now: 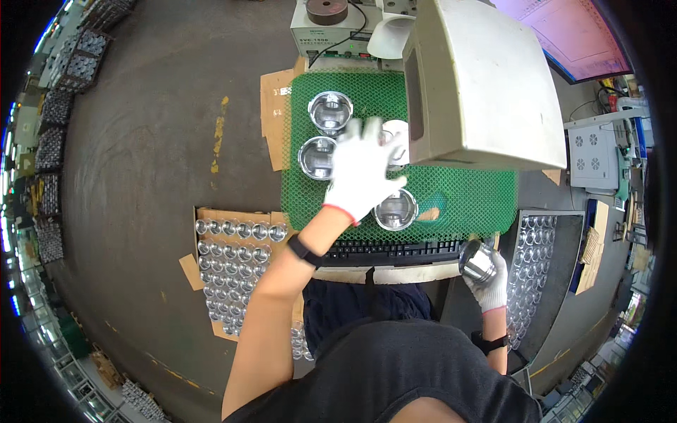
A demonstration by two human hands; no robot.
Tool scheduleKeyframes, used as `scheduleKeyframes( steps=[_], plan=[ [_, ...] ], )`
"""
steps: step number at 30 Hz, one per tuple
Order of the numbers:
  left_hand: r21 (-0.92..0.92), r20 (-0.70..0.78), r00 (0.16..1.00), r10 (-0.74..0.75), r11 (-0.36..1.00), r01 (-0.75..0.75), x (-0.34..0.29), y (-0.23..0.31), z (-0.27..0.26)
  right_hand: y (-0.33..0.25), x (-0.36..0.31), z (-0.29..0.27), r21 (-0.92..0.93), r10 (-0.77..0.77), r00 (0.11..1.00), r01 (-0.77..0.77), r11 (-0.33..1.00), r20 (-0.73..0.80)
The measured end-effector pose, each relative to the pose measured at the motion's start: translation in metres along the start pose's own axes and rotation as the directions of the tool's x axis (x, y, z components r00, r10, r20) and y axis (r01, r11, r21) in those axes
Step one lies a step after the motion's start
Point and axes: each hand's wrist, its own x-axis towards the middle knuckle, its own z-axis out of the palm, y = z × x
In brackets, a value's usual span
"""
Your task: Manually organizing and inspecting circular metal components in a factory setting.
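My left hand (363, 169), in a white glove, is over the green mesh mat (465, 201) with its fingers spread and slightly blurred. Around it on the mat stand shiny metal engine pistons: one at the upper left (330, 113), another at the left (316, 158) and a third (395, 209) just below the palm. A white round part (397, 137) beyond the fingertips is partly hidden. My right hand (493, 283), also gloved, is closed round a piston (477, 262) held off the right end of the black keyboard (388, 252).
A large cream machine housing (490, 84) overhangs the mat's right side. Behind the mat stands a control box (331, 41) with a cable. Rows of pistons fill a cardboard-lined tray (233, 268) at the left and a grey bin (532, 264) at the right. A monitor (575, 35) is at upper right.
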Motion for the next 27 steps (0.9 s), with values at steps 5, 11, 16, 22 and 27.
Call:
scheduleKeyframes(
  steps=[5,11,16,22,27],
  plan=[
    [-0.164,0.028,0.999,0.031,0.986,-0.026,0.033,-0.022,0.06,-0.01,0.027,0.038,-0.216,0.005,0.991,0.025,0.976,0.136],
    [-0.559,0.003,0.96,-0.278,0.796,0.232,0.02,-0.044,0.02,0.002,0.096,0.141,-0.436,-0.404,0.78,0.609,0.662,0.477],
    [-0.959,0.059,0.857,-0.512,0.209,0.191,-0.058,-0.044,-0.056,0.013,0.061,0.262,-0.584,-0.32,0.492,0.733,-0.35,0.81],
    [-0.979,0.192,0.676,-0.712,-0.09,0.183,-0.215,-0.08,-0.083,0.04,0.057,0.312,-0.585,-0.204,0.564,0.658,-0.474,0.8],
    [-0.901,0.425,0.261,-0.866,-0.377,0.215,-0.375,-0.102,-0.051,0.043,0.065,0.309,-0.34,-0.244,0.237,0.65,-0.679,0.94]
  ],
)
